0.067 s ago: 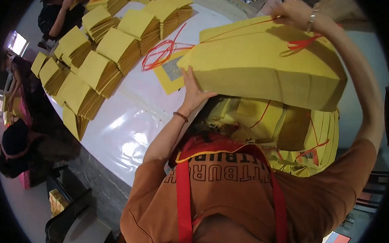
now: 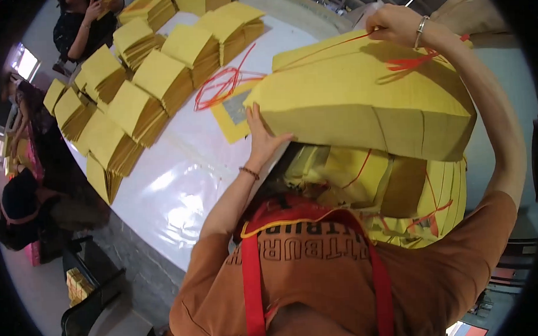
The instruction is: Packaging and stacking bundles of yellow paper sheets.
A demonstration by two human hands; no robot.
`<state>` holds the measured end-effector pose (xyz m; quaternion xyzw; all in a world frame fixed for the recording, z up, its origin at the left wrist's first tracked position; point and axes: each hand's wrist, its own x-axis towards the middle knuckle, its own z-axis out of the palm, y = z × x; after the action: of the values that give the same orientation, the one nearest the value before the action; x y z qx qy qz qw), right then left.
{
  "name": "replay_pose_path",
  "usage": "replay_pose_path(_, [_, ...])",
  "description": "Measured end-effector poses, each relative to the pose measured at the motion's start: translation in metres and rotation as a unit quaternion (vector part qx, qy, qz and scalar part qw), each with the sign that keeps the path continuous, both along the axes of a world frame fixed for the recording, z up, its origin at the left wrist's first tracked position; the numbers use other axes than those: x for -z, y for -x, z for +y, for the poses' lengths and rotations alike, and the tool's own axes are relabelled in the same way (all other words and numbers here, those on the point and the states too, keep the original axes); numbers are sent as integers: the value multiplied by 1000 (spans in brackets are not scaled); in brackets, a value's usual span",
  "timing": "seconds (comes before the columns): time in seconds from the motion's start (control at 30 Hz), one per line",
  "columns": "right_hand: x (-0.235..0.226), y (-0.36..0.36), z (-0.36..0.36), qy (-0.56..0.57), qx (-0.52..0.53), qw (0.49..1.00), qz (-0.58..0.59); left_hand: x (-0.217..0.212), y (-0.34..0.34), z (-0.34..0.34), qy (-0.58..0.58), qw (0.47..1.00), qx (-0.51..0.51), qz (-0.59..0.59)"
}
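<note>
A long bundle of yellow paper (image 2: 338, 118) lies at the near right edge of the table, tied round with red string (image 2: 330, 48). My left hand (image 2: 263, 138) is open, thumb and fingers spread against the bundle's left end. Above the bundle's far side, my right hand (image 2: 397, 27) is closed in a pinch on the red string, which runs taut down to the left end. A red string knot with loose ends (image 2: 410, 63) rests on top towards the right. More loose red string (image 2: 222, 89) lies coiled on the table, by a yellow sheet with a grey patch (image 2: 236, 110).
Stacks of yellow paper (image 2: 138, 107) stand in rows on the white-covered table (image 2: 175, 183). Below the bundle, close to my body, sit more tied yellow bundles (image 2: 441, 191). Co-workers (image 2: 77, 29) are at the left. A black chair (image 2: 87, 310) holds a small yellow bundle.
My right hand has shifted slightly left with the string. The table and its things sit a little lower in the view. My left hand stays against the bundle's end.
</note>
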<state>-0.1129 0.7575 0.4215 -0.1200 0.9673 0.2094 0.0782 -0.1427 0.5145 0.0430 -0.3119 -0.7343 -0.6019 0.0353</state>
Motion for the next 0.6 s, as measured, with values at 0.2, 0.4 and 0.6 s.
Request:
replay_pose_path(0.2, [-16,87,-70,-131,136,957,-222,-2,10,1,-86,986,-52,-135])
replay_pose_path(0.4, [-4,118,-104,-184,45,950,-248,-17,18,-19,163,977,-124,59])
replay_pose_path(0.6, [6,150,-177,-195,217,893,-343,-5,40,-37,112,988,27,-99])
